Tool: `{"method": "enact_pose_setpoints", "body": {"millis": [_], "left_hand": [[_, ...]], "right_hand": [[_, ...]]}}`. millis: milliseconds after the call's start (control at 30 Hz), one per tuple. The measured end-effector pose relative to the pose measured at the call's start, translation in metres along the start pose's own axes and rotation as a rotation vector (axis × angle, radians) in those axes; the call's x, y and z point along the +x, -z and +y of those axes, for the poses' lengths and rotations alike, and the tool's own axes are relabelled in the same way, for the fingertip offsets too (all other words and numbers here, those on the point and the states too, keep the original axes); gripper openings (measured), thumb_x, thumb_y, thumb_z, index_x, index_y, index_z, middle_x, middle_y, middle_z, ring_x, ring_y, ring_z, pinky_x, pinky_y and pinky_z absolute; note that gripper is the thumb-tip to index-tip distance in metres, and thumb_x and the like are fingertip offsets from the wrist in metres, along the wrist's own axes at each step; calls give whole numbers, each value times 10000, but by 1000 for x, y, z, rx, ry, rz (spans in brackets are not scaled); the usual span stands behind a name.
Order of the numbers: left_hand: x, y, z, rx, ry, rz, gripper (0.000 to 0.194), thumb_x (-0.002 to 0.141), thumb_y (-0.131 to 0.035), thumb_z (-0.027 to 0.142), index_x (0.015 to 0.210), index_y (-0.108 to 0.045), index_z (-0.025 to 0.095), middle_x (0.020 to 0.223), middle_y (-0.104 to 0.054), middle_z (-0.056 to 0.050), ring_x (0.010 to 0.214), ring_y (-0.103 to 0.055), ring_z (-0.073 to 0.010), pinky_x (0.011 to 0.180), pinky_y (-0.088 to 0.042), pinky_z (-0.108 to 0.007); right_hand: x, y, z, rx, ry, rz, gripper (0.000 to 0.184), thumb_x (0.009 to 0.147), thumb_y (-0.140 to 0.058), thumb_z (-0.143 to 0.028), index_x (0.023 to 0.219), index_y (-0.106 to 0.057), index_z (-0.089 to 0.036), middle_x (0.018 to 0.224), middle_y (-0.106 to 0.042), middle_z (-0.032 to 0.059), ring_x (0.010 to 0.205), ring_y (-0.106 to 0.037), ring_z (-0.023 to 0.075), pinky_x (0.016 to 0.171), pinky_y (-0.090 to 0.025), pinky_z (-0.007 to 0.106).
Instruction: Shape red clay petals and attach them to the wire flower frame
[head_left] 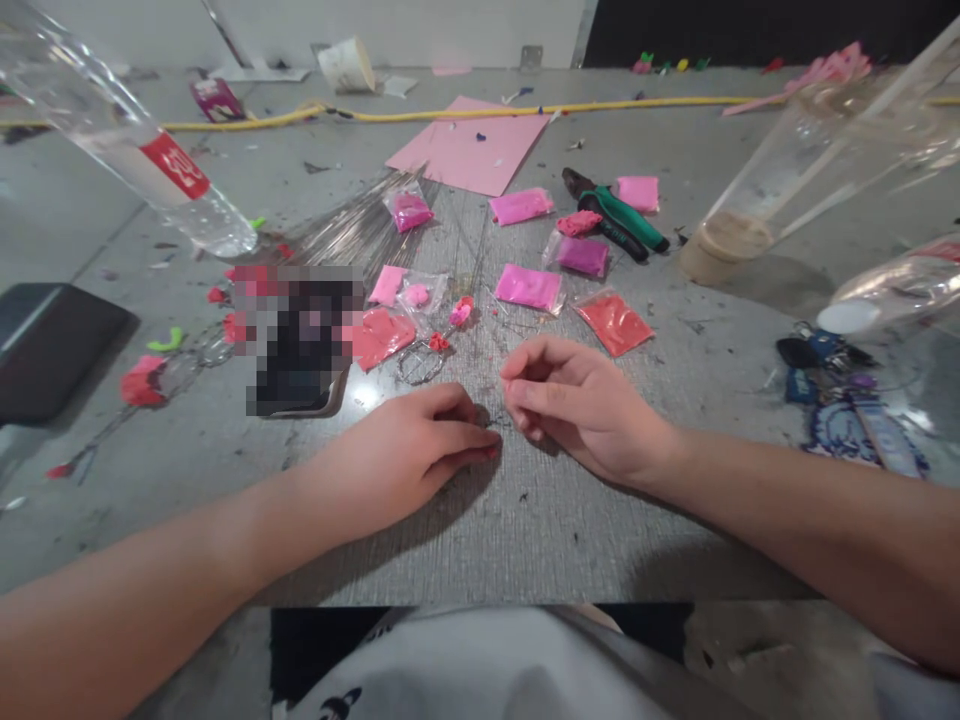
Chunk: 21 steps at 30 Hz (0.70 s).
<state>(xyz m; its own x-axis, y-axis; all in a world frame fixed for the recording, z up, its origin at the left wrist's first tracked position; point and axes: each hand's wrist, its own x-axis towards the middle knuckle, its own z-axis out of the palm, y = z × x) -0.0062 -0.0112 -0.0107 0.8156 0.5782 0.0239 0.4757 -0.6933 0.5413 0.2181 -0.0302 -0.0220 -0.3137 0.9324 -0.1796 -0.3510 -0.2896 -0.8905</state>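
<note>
My left hand point(409, 455) rests low over the grey table, thumb and fingers pinched together at a tiny reddish bit too small to name. Just across from it, my right hand point(589, 405) is curled, its thumb tip pressed to the index finger; whatever may be between them is hidden. Beyond my left hand lie a round wire frame point(420, 363) and a small red clay piece point(439, 342). A pink-and-red clay piece point(461, 311) sits slightly farther back. Past my right hand is a flat bag of red clay point(615, 322), with a magenta clay packet point(529, 287) to its left.
A phone point(300, 350) and a black case point(56, 350) lie left. Thin metal wires point(352, 235), a pink sheet point(472, 145) and green-handled pliers point(622, 218) are farther back. A tilted bottle point(142, 150), a plastic cup point(780, 190) and keys point(825, 355) flank the workspace.
</note>
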Motion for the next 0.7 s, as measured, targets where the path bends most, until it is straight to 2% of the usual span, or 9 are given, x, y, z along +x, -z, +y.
{"method": "enact_pose_setpoints", "body": {"millis": [200, 267, 367, 467, 600, 700], "left_hand": [[0, -6, 1, 65, -39, 25, 276, 985, -562, 145, 1088, -795, 251, 1028, -680, -52, 880, -656, -192, 767, -535, -319], [0, -5, 2, 25, -55, 54, 267, 984, -563, 130, 1078, -791, 233, 1007, -672, -52, 872, -649, -184, 765, -530, -309], [2, 1, 2, -215, -88, 126, 183, 978, -632, 157, 1039, -793, 218, 931, -649, -31, 836, -640, -144, 761, -525, -264], [4, 7, 4, -565, -116, 235, 146, 950, -690, 152, 1017, -797, 225, 877, -612, -8, 728, -598, -98, 663, -500, -220], [5, 3, 9, -950, -79, 349, 143, 945, -694, 143, 979, -805, 226, 840, -592, -10, 689, -540, -92, 600, -455, -214], [5, -5, 13, -1161, 8, 350, 115, 949, -702, 177, 958, -800, 237, 842, -607, -21, 725, -563, -115, 636, -476, -243]], "right_hand": [[-2, -2, -4, 10, -15, -7, 103, 840, -737, -238, 888, -653, -203, 685, -621, -43, 568, -556, 84, 500, -408, 193], [-2, -2, -4, 22, -7, -15, 80, 857, -715, -249, 864, -656, -195, 697, -620, -33, 572, -557, 89, 493, -404, 195], [-2, -1, -2, 35, 16, -4, 179, 915, -650, -333, 814, -646, -185, 696, -604, -15, 581, -573, 110, 464, -396, 206], [-6, 1, 3, -21, 83, -23, 335, 999, -539, -428, 796, -636, -179, 691, -580, -5, 598, -564, 120, 501, -424, 228], [-16, -2, 8, -282, 266, -133, 457, 1074, -424, -467, 776, -602, -170, 703, -537, -3, 646, -497, 111, 590, -418, 245], [-23, -5, 8, -487, 394, -218, 472, 1106, -349, -416, 772, -567, -164, 691, -519, -5, 649, -476, 105, 622, -408, 253]]}}
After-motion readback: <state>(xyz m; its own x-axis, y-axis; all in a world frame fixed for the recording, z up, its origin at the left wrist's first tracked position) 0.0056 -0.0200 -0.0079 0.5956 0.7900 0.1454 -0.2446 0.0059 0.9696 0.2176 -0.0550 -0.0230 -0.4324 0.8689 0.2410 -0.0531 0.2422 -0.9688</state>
